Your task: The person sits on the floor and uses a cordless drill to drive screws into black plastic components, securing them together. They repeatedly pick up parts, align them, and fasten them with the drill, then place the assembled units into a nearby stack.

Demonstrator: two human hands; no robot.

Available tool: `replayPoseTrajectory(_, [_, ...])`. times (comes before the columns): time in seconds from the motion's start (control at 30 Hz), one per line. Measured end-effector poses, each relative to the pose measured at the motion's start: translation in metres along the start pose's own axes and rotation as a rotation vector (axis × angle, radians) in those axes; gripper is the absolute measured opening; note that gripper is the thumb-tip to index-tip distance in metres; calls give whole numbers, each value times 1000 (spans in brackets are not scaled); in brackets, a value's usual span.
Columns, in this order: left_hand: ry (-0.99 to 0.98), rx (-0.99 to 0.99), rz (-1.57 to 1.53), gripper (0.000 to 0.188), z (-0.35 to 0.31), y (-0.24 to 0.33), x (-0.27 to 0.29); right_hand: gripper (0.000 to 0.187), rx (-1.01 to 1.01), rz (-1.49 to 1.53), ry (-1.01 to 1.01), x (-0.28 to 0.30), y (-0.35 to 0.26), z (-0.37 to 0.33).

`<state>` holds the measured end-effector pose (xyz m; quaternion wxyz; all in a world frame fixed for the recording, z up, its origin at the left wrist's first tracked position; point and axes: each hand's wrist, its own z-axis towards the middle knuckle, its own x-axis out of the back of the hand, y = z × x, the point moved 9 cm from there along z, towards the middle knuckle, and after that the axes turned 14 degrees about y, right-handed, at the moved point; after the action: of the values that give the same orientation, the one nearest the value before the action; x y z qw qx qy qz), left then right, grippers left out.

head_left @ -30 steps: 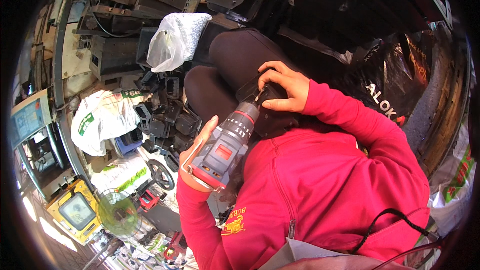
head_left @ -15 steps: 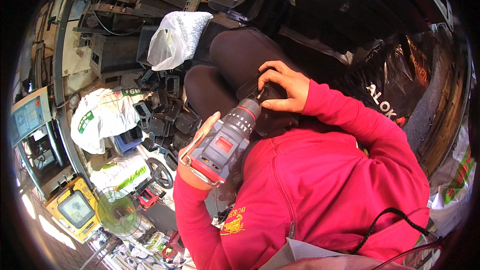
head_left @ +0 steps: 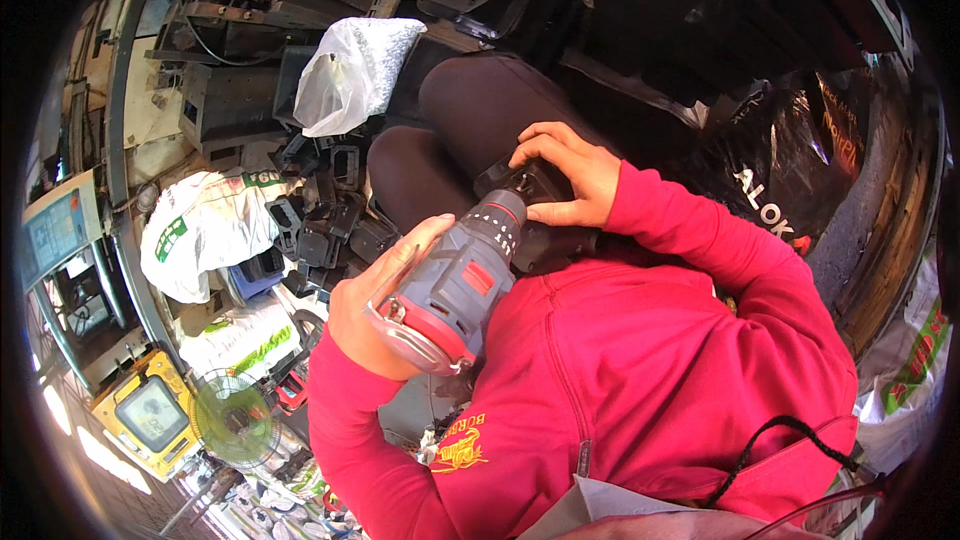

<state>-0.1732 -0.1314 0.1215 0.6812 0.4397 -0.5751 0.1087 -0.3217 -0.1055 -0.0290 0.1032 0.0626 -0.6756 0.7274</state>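
In my left hand [head_left: 372, 318], wrapped about its body and handle, is a grey and red cordless drill [head_left: 462, 275]. The handle lies mostly out of sight below. The drill's chuck points up and away, close to the fingertips of my right hand [head_left: 588, 178]. Those fingers and thumb are curled round a small black part [head_left: 496, 176] resting over my lap. Its exact shape is hard to make out against my dark trousers [head_left: 490, 100], and the bit's tip cannot be clearly seen.
Many black metal housings [head_left: 330, 210] are piled left of my knees. Beyond them stand a clear bag of small pieces [head_left: 365, 75] and a white sack [head_left: 205, 230]. A green fan [head_left: 235, 418] and a yellow scale [head_left: 150, 415] are at lower left. A black plastic bag [head_left: 770, 155] lies to the right.
My left wrist and forearm have swung left, and the drill has turned slightly with its rear end shifting right. The right hand has hardly moved and still grips the black part.
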Motion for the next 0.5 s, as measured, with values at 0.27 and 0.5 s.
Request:
replayPoseTrajectory(0.27, [-171,115,-88,84,0,-16,-13,54,-1,-49,-86,-5,1,-1])
replayPoseTrajectory(0.5, [-288,374,-339,86,-9,-37,-31,51,42,-61,-73,-6,1,4])
